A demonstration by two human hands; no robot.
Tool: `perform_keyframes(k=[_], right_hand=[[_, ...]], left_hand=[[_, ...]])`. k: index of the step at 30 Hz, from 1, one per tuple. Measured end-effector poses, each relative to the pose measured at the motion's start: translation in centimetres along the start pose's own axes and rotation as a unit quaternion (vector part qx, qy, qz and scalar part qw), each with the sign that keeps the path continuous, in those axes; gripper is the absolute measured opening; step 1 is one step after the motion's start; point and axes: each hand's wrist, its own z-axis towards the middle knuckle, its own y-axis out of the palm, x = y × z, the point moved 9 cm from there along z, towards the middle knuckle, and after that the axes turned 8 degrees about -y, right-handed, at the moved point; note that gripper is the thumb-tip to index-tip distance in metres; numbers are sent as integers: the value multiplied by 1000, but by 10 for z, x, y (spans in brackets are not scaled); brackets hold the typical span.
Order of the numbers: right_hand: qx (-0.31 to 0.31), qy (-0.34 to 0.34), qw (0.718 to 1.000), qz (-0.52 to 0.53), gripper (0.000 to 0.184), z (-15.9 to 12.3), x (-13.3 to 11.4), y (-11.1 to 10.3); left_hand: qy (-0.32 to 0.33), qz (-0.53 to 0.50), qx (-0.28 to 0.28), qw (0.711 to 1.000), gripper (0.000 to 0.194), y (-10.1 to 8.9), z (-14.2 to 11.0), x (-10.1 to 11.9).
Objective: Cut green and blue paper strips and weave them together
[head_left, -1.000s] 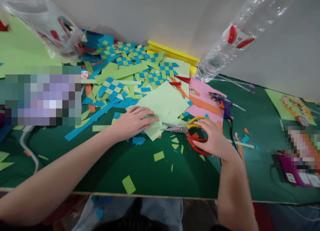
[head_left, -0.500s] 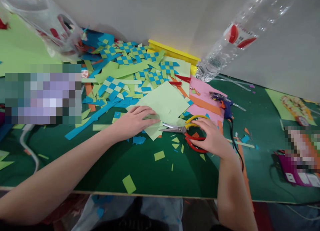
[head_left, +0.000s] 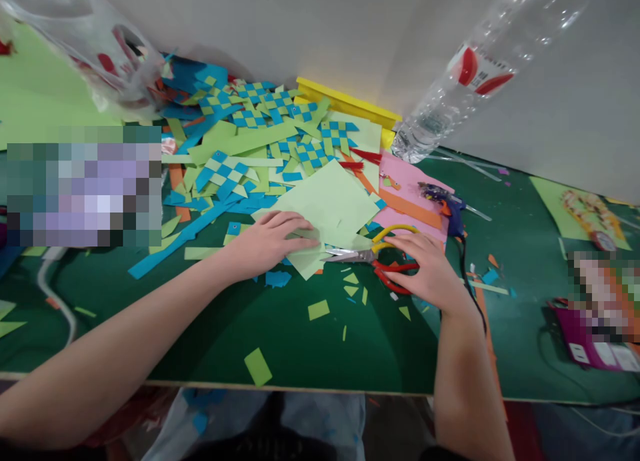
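My left hand (head_left: 267, 244) lies flat with its fingers stretched out, pressing down a folded piece of the light green paper (head_left: 330, 204) on the green table (head_left: 300, 354). Scissors (head_left: 357, 255) with one yellow and one red handle lie just right of that paper, blades pointing left toward my left fingertips. My right hand (head_left: 425, 269) is curled over the handles, covering most of the red loop. Small green and blue paper scraps (head_left: 319, 310) lie scattered in front of both hands.
A heap of blue-and-green woven paper squares (head_left: 260, 111) and strips fills the back left. A clear plastic bag (head_left: 95, 48), a yellow strip (head_left: 347, 106), a plastic bottle (head_left: 450, 94), pink paper (head_left: 407, 181) and a blue glue gun (head_left: 453, 211) with its cord stand behind and right.
My right hand slid left and up over the scissor handles, and the handles came closer together. My left hand stayed pressed on the green paper.
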Motion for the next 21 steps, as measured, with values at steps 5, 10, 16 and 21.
perform_keyframes(k=[5, 10, 16, 21], right_hand=[[2, -10, 1000, -13, 49, 2, -4, 1], [-5, -5, 1000, -14, 49, 1, -2, 2], [-2, 8, 1000, -14, 50, -3, 4, -5], [47, 30, 998, -30, 47, -8, 11, -19]], left_hand=[[9, 14, -11, 1000, 65, 4, -1, 0], [14, 10, -8, 1000, 66, 2, -1, 1], [16, 10, -6, 1000, 58, 2, -1, 1], [-14, -4, 20, 1000, 38, -2, 0, -2]])
